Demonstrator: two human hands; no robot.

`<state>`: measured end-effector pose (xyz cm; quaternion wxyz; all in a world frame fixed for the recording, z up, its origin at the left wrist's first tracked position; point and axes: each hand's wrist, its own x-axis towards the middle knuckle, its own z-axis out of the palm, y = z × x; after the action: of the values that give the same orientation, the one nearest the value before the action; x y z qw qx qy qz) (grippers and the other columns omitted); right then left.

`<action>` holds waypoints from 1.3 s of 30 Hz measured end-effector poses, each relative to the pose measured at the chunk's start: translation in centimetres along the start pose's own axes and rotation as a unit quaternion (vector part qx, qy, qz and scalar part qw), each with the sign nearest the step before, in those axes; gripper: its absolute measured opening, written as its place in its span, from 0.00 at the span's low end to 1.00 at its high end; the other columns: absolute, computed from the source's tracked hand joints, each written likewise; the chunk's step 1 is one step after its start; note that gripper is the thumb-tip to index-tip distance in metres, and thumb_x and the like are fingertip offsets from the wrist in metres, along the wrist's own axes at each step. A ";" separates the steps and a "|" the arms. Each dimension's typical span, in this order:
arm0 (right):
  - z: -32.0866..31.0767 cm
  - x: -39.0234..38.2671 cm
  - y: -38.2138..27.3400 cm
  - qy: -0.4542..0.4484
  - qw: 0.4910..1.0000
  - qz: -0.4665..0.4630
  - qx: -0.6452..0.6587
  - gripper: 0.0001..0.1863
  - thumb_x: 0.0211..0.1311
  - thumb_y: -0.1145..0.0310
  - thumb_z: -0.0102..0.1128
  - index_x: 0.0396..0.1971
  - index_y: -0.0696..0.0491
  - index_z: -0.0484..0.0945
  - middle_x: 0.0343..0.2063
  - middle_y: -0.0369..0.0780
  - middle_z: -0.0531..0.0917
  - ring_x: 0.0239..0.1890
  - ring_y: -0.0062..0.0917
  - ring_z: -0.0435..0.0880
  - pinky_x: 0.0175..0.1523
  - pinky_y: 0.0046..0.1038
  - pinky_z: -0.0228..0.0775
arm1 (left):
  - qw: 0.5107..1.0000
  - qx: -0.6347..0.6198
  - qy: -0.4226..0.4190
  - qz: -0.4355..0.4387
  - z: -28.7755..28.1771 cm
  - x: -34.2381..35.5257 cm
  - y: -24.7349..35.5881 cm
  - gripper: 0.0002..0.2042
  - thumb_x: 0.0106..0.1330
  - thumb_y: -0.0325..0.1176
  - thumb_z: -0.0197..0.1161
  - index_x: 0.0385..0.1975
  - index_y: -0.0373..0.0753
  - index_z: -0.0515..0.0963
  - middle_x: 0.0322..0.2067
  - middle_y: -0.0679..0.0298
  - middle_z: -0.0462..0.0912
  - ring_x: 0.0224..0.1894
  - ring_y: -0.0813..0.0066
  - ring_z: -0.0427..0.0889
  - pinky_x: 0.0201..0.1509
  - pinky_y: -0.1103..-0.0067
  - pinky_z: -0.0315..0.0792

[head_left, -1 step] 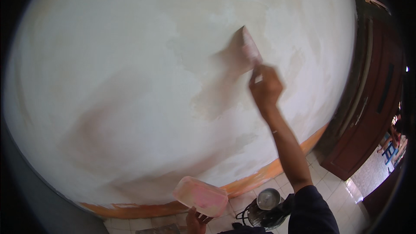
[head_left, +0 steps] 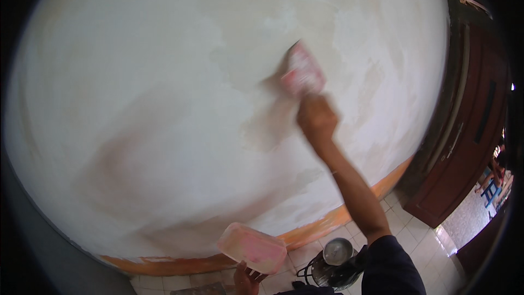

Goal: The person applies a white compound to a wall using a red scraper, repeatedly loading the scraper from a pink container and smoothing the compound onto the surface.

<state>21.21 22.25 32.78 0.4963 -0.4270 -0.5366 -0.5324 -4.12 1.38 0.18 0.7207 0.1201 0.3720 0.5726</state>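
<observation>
While your right hand (head_left: 316,117) grips the pink flat plastic scraper (head_left: 303,71) against the patchy white wall (head_left: 136,104), your left hand (head_left: 246,278) clasps the pink rectangular plastic tub (head_left: 252,247) low; tilting it could spill filler.

No packages, labels, signs, screens.

The person's right arm was bare from the right hand (head_left: 316,117) down to above the elbow, where a dark navy short sleeve (head_left: 396,267) began at about five o'clock in the view. The left hand (head_left: 246,280), at six o'clock, was bare too, its wrist cut off by the frame's lower edge.
</observation>
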 end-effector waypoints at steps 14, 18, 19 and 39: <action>-2.1 7.1 2.5 0.146 0.987 0.037 0.049 0.04 0.53 0.79 0.60 0.22 0.55 0.76 0.19 0.40 0.78 0.20 0.30 0.76 0.22 0.27 0.67 | 0.996 0.028 0.064 0.057 -0.4 -1.8 2.8 0.28 0.65 0.49 0.55 0.59 0.38 0.63 0.51 0.54 0.73 0.51 0.54 0.76 0.46 0.59 0.78; 1.1 -1.0 -3.5 0.075 0.985 -0.130 0.082 0.08 0.43 0.79 0.59 0.28 0.56 0.79 0.22 0.42 0.79 0.23 0.28 0.79 0.27 0.27 0.73 | 0.997 0.024 0.061 0.051 -2.0 -0.9 2.3 0.29 0.65 0.50 0.55 0.60 0.37 0.63 0.52 0.54 0.73 0.52 0.54 0.75 0.47 0.60 0.77; -0.4 -3.2 -6.4 0.006 0.979 -0.149 0.139 0.11 0.41 0.79 0.59 0.30 0.59 0.80 0.24 0.41 0.80 0.26 0.28 0.81 0.31 0.27 0.76 | 0.997 0.018 0.058 0.044 -2.8 -0.4 2.0 0.29 0.65 0.50 0.55 0.60 0.38 0.63 0.52 0.54 0.73 0.52 0.54 0.76 0.46 0.60 0.78; -5.0 -3.9 -8.5 -0.008 0.941 -0.158 0.298 0.06 0.46 0.80 0.60 0.27 0.58 0.78 0.27 0.42 0.80 0.28 0.29 0.80 0.32 0.26 0.76 | 0.999 0.005 0.000 0.038 -3.7 1.0 0.4 0.25 0.65 0.46 0.56 0.59 0.42 0.64 0.49 0.55 0.74 0.50 0.56 0.76 0.46 0.61 0.78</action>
<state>13.75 16.95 27.37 0.5059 -0.1737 -0.7355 -0.4159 -6.82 1.45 -2.54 0.6982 0.1377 0.3696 0.5975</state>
